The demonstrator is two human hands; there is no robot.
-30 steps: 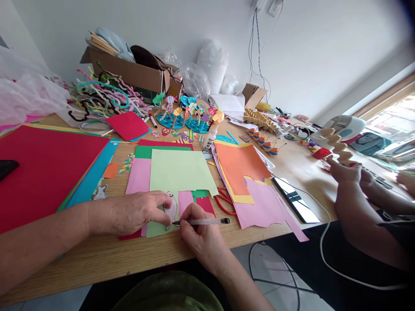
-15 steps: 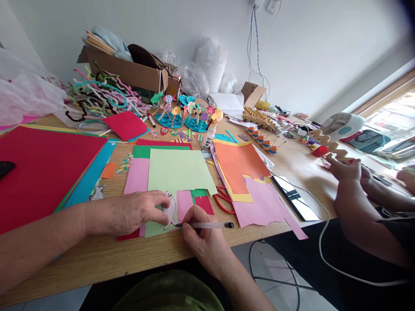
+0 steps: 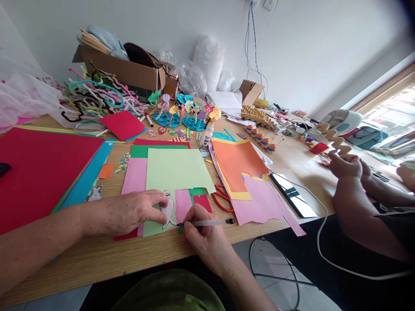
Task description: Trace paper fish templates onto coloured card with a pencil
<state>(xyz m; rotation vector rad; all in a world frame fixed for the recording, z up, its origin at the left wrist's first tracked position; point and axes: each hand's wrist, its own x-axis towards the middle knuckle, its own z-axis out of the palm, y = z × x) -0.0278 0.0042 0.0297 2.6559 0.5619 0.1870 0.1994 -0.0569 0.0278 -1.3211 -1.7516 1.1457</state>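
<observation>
A white paper fish cutout (image 3: pixel 169 212) with a drawn outline lies on a light green sheet of paper (image 3: pixel 177 166). My left hand (image 3: pixel 138 211) rests on it, thumb and index finger spread and pressing it against the sheet. Pinched in my right hand (image 3: pixel 202 235) is a pen (image 3: pixel 215 222) with a clear barrel and a dark end. Its tip points left and sits beside the fish's tail, near the sheet's edge. Pink paper (image 3: pixel 134 177) and green paper (image 3: pixel 139 151) show beneath the light green sheet.
Red-handled scissors (image 3: pixel 222 198) lie right of the sheets, near cut orange paper (image 3: pixel 240 160) and a phone (image 3: pixel 293 194). A glue bottle (image 3: pixel 207 136) stands behind. Large red paper (image 3: pixel 48 164) covers the left side. At right, another person's hands (image 3: pixel 346 166) hold a zigzag cardboard piece (image 3: pixel 333 140).
The whole view has shifted slightly. The pen tip stays near the fish's tail, and my left hand keeps its place on the cutout.
</observation>
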